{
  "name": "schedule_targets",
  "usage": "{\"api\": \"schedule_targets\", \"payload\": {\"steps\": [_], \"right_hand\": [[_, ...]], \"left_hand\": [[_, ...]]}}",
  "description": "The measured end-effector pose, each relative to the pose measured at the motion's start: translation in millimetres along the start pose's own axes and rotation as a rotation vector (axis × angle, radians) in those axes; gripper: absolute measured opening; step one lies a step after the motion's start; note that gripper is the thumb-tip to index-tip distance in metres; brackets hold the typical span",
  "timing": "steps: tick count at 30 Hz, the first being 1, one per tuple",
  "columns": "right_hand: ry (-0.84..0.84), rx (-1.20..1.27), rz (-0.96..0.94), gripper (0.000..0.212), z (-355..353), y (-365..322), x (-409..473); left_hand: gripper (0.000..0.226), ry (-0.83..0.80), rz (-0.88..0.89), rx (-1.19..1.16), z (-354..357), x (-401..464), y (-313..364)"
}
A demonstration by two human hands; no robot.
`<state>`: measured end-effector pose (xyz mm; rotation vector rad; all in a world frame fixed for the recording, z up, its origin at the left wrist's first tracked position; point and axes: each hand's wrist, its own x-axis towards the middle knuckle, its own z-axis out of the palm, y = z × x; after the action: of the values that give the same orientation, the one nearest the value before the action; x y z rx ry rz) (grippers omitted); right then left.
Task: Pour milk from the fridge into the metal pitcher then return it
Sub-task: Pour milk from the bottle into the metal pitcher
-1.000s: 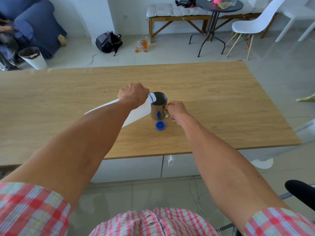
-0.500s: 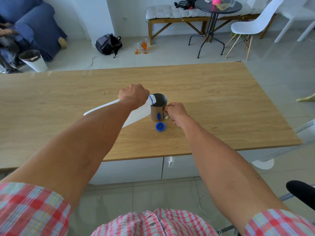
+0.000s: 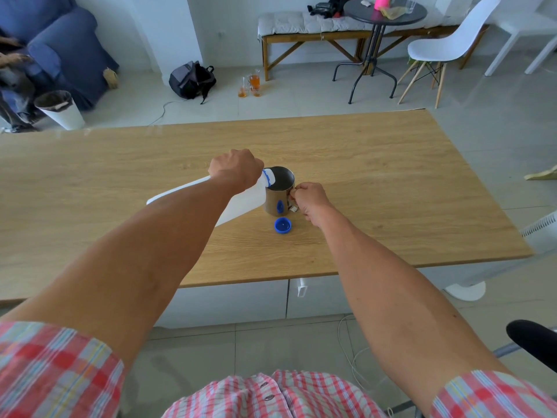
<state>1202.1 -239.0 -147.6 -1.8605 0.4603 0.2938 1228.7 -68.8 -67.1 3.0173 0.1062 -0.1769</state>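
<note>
A white plastic milk bottle point(image 3: 241, 203) is tipped steeply to the right, its blue-ringed mouth over the rim of the metal pitcher point(image 3: 278, 191). My left hand point(image 3: 236, 168) grips the bottle near its neck. The pitcher stands upright on the wooden table point(image 3: 391, 188), and my right hand point(image 3: 309, 200) pinches its handle on the right side. The bottle's blue cap point(image 3: 282, 225) lies on the table just in front of the pitcher. Whether milk lies inside the pitcher cannot be made out.
Beyond the table's far edge are a black backpack point(image 3: 193, 79), glasses of orange drink point(image 3: 251, 84) on the floor, a white bin point(image 3: 60, 111), a round black table point(image 3: 382, 13) and a white chair point(image 3: 443, 49). A black chair part point(image 3: 530, 342) sits low right.
The milk bottle has tipped slightly further, its mouth now a little deeper over the pitcher's rim. Both hands keep their holds.
</note>
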Motion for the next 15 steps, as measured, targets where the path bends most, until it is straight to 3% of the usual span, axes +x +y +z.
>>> {"api": "schedule_targets", "payload": {"steps": [15], "right_hand": [[-0.001,0.012,0.001,0.021,3.2,4.1,6.4]], "left_hand": [[0.031,-0.002,0.023,0.018,-0.8,2.5,0.6]]}}
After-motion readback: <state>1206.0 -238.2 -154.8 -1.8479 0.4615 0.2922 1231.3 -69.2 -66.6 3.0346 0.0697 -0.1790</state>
